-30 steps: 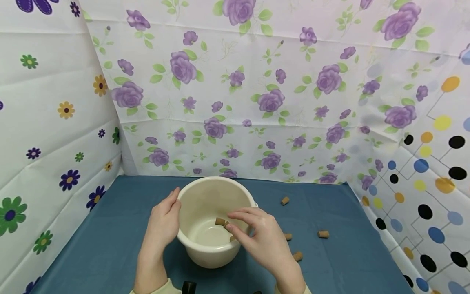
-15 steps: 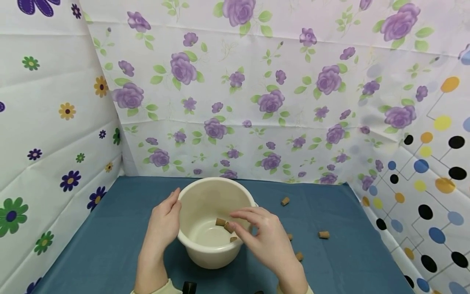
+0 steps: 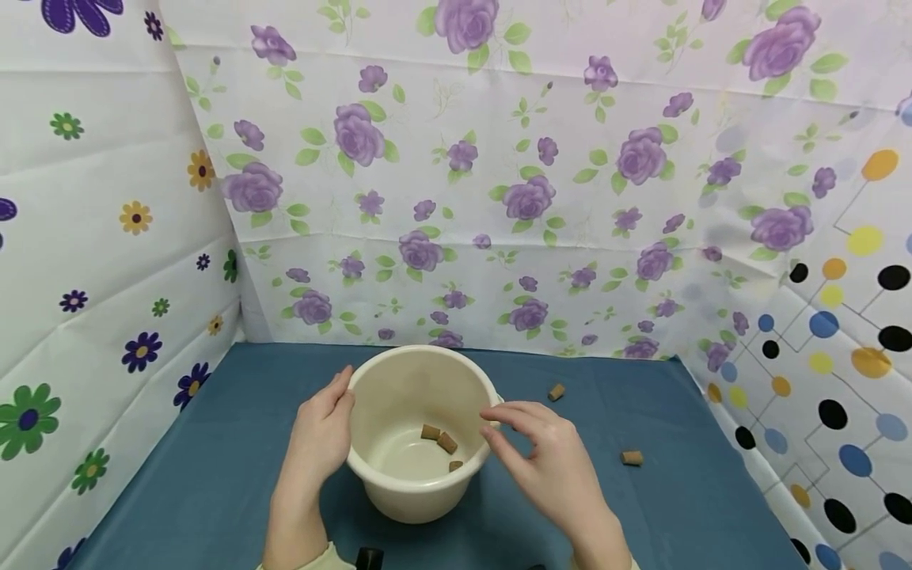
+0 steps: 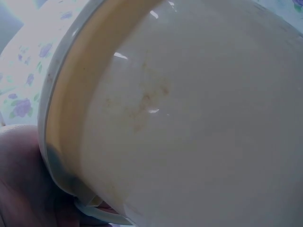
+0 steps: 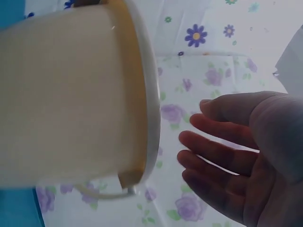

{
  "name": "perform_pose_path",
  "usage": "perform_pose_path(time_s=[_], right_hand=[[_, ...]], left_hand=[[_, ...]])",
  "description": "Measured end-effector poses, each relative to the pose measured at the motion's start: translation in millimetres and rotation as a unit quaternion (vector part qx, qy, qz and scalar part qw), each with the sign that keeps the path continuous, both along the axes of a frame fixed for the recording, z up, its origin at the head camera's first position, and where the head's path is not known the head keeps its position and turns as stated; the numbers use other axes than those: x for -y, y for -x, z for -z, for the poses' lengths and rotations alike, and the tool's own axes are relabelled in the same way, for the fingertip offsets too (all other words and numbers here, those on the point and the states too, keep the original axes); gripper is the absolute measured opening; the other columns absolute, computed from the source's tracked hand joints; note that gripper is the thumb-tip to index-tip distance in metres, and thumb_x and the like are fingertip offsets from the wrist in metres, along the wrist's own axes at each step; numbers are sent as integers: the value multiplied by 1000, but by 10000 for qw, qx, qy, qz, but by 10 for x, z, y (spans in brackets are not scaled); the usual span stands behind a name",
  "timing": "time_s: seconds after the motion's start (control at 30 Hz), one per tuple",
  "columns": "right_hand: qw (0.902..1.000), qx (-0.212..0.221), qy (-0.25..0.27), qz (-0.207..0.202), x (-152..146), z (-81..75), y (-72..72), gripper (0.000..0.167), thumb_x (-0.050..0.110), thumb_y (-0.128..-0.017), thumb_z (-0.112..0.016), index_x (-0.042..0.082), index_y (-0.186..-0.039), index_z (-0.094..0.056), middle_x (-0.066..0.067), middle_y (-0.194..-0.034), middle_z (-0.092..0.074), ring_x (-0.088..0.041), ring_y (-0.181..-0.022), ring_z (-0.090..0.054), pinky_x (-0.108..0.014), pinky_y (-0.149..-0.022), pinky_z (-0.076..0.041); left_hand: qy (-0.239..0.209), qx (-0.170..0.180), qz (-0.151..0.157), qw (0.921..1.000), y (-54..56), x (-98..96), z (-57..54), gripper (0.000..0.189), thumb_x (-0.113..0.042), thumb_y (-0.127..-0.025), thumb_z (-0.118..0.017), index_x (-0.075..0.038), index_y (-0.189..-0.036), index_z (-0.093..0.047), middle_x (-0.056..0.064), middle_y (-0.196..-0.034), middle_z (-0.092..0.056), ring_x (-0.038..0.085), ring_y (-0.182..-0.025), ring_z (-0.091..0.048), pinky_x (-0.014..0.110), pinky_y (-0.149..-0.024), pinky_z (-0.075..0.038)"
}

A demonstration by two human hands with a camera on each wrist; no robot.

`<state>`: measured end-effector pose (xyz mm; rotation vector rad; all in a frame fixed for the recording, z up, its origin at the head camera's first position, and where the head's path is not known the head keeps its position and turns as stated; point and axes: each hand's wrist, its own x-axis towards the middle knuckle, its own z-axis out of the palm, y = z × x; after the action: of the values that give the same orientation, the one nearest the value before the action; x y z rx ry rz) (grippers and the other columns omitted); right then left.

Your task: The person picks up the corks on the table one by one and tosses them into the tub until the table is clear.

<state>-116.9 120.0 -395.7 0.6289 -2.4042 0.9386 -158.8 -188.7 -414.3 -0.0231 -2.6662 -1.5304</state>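
Observation:
A cream plastic bucket [image 3: 420,503] stands on the blue cloth, its mouth tilted toward the head camera. Three brown corks, one of them a cork [image 3: 447,443] near the middle, lie on its bottom. My left hand [image 3: 321,439] holds the bucket at its left rim; the left wrist view shows the palm right beside the rim [image 4: 49,94]. Over the right rim hovers my right hand [image 3: 545,451], fingers loosely bent and thumb apart from them. In the right wrist view nothing is between the fingers [image 5: 222,153], and the bucket's rim is a little way off.
Two loose corks lie on the cloth to the right, a far cork [image 3: 556,392] and a nearer cork [image 3: 632,457]. A black object [image 3: 369,558] shows at the bottom edge by the left sleeve. Patterned white sheets [image 3: 456,198] wall the blue cloth [image 3: 214,475].
My right hand has let go of a cork inside the bucket and drawn back rightward to the rim. It now covers the nearer corks on the cloth. The left hand stays put.

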Motion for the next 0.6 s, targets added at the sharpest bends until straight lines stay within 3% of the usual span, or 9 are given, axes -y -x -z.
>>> perform_pose_path(time_s=[0.2,0.4,0.6], right_hand=[[9996,-228,-78,131,-201,69,12,21,21,-97,-83,23,-117,-83,13,-117,-75,-9,-108,-72,-33,-81,-65],[9993,-266,56,246,-402,180,1,23,17,-97,-82,24,-119,-82,10,-116,-76,-16,-100,-74,-19,-66,-61],[9980,-494,50,393,-603,311,0,28,10,-96,-83,24,-120,-82,14,-114,-76,-6,-96,-73,-21,-71,-60]], left_hand=[[9,-19,-26,10000,6,7,5,52,-24,-118,-36,-9,-168,-33,15,-173,-29,35,-161,-22,61,-129,-19],[-24,4,6,10000,8,9,4,52,-25,-119,-36,-10,-168,-33,14,-173,-29,35,-162,-21,60,-129,-18],[-41,-6,13,10000,4,-1,6,52,-24,-119,-36,-9,-168,-33,15,-173,-29,35,-162,-21,60,-129,-18]])
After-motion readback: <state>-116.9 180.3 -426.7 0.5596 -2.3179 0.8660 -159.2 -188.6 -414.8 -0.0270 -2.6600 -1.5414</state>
